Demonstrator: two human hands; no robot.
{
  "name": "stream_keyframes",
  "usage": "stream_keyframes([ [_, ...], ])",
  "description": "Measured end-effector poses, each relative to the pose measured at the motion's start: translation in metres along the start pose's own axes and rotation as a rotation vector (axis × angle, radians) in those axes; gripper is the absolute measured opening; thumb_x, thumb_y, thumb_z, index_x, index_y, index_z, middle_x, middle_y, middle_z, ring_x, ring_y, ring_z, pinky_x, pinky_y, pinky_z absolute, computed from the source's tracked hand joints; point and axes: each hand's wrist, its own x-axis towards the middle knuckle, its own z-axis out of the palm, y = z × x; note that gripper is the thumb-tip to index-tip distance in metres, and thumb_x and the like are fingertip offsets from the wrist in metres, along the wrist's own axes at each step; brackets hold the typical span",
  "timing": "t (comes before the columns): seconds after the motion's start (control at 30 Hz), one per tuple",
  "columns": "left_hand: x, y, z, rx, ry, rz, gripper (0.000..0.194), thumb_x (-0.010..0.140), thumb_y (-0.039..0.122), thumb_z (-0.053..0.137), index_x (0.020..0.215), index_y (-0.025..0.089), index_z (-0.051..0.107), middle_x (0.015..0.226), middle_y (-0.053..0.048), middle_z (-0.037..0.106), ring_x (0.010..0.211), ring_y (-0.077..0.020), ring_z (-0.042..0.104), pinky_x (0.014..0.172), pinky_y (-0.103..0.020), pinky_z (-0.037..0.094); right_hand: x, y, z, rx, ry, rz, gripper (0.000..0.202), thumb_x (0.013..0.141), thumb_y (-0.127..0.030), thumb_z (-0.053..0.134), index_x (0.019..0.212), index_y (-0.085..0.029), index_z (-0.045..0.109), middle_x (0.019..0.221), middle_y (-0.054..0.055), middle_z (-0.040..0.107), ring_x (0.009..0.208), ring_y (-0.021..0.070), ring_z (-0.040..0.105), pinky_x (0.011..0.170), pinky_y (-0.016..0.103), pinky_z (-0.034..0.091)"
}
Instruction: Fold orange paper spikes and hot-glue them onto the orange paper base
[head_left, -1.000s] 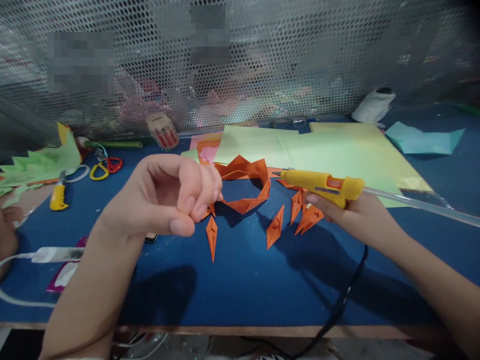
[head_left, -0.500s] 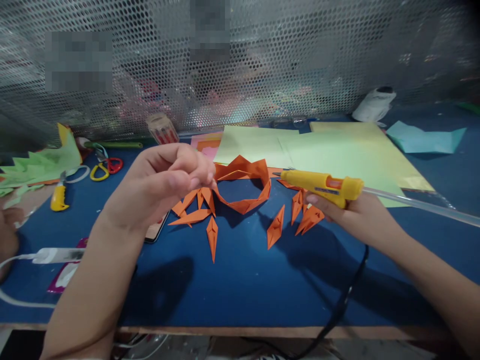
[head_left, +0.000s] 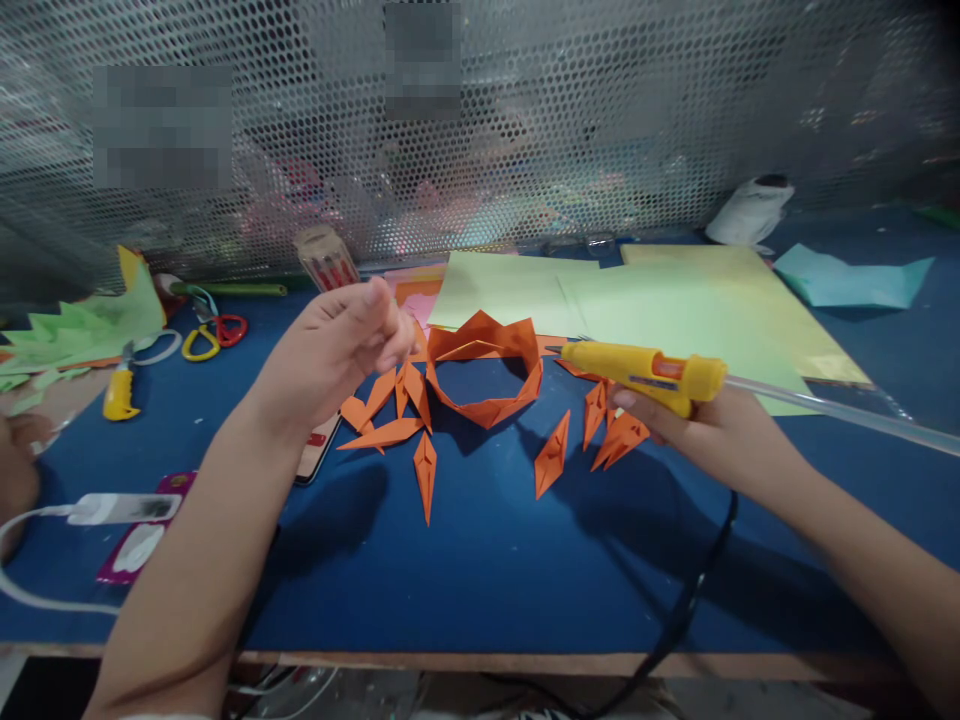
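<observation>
In my right hand (head_left: 690, 430) is a yellow glue gun (head_left: 637, 368), its nozzle pointing left and a long clear glue stick coming out of its back end. My left hand (head_left: 341, 345) is raised over the table, fingers curled in and thumb against them; nothing shows in it. Between the hands stands a ring-shaped orange paper crown (head_left: 484, 410) with pointed edges. Folded orange paper pieces lie on both sides of it, such as one pointed piece (head_left: 425, 478) at the front left and another pointed piece (head_left: 551, 458) nearer the glue gun.
Pale green sheets (head_left: 645, 300) lie behind the crown. To the left are scissors (head_left: 202, 340), a yellow box cutter (head_left: 120, 388) and a phone (head_left: 313, 455) partly behind my left arm. A black cord (head_left: 686, 605) runs off the front edge. Another person's hand (head_left: 15, 470) shows at far left.
My left hand has drawn back to the left, away from the crown, and its thumb has turned upward. My right hand and the glue gun have stayed nearly still.
</observation>
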Motion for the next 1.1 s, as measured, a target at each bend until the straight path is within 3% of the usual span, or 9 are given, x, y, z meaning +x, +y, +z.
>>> stream_keyframes([
  [0.1,0.001,-0.005,0.004,0.142,-0.019,-0.067,0.038,0.087,0.046,0.057,0.058,0.021,0.061,0.06,0.0,0.064,0.064,-0.0149,0.063,0.07,-0.031,0.053,0.0,-0.001,0.0,0.022,0.001,-0.026,0.061,0.073,-0.076,0.044,0.086,-0.021,0.066,0.064,0.004,0.063,0.064,0.023,0.058,0.06,0.034,0.043],
  [0.2,0.0,-0.007,0.013,0.337,-0.065,-0.122,0.02,0.078,0.037,0.068,0.067,0.021,0.072,0.07,-0.001,0.072,0.071,-0.0183,0.068,0.069,-0.03,0.053,-0.001,-0.002,0.0,0.043,-0.009,-0.054,0.059,0.074,-0.073,0.047,0.091,-0.02,0.067,0.075,0.006,0.068,0.073,0.0256,0.061,0.067,0.036,0.045],
  [0.37,-0.001,-0.019,0.026,0.403,-0.109,-0.09,0.008,0.07,0.026,0.073,0.064,0.02,0.072,0.076,-0.004,0.074,0.077,-0.0201,0.069,0.072,-0.031,0.054,0.0,0.001,0.001,0.026,-0.02,-0.048,0.065,0.074,-0.075,0.044,0.099,-0.019,0.068,0.083,0.009,0.071,0.078,0.0286,0.063,0.068,0.039,0.046],
  [0.5,0.003,-0.035,0.027,0.528,-0.151,-0.047,0.015,0.067,0.021,0.074,0.059,0.017,0.061,0.078,-0.004,0.071,0.083,-0.0213,0.067,0.075,-0.034,0.05,0.002,0.0,0.002,0.032,-0.01,-0.048,0.065,0.073,-0.075,0.045,0.096,-0.019,0.069,0.083,0.01,0.071,0.078,0.0283,0.064,0.068,0.039,0.047],
  [0.67,0.005,-0.048,0.029,0.807,-0.361,0.026,0.023,0.073,0.03,0.074,0.093,0.022,0.067,0.102,-0.003,0.07,0.102,-0.0241,0.059,0.094,-0.045,0.037,0.001,-0.004,0.002,-0.006,-0.016,-0.063,0.064,0.075,-0.075,0.041,0.09,-0.018,0.069,0.074,0.009,0.069,0.071,0.0264,0.061,0.065,0.038,0.045],
  [0.73,0.005,-0.049,0.032,0.865,-0.422,0.024,0.016,0.078,0.03,0.069,0.092,0.023,0.069,0.106,-0.002,0.07,0.106,-0.0243,0.057,0.096,-0.047,0.033,0.001,-0.002,0.002,-0.011,-0.016,-0.072,0.063,0.076,-0.074,0.041,0.091,-0.019,0.069,0.075,0.008,0.069,0.072,0.0261,0.061,0.064,0.038,0.045],
  [0.87,0.005,-0.048,0.035,0.827,-0.498,-0.021,0.009,0.083,0.023,0.062,0.078,0.019,0.069,0.09,-0.003,0.071,0.089,-0.0199,0.061,0.085,-0.038,0.041,0.001,0.0,0.001,-0.019,-0.015,-0.079,0.063,0.077,-0.073,0.042,0.095,-0.019,0.069,0.076,0.009,0.069,0.071,0.0253,0.061,0.064,0.037,0.045],
  [1.1,0.005,-0.053,0.03,0.537,-0.396,-0.171,0.009,0.079,0.024,0.062,0.074,0.019,0.068,0.081,-0.002,0.07,0.074,-0.0154,0.062,0.068,-0.026,0.046,0.003,0.001,0.003,-0.045,0.011,-0.107,0.063,0.076,-0.073,0.041,0.092,-0.019,0.07,0.073,0.008,0.069,0.067,0.0249,0.062,0.058,0.035,0.045],
])
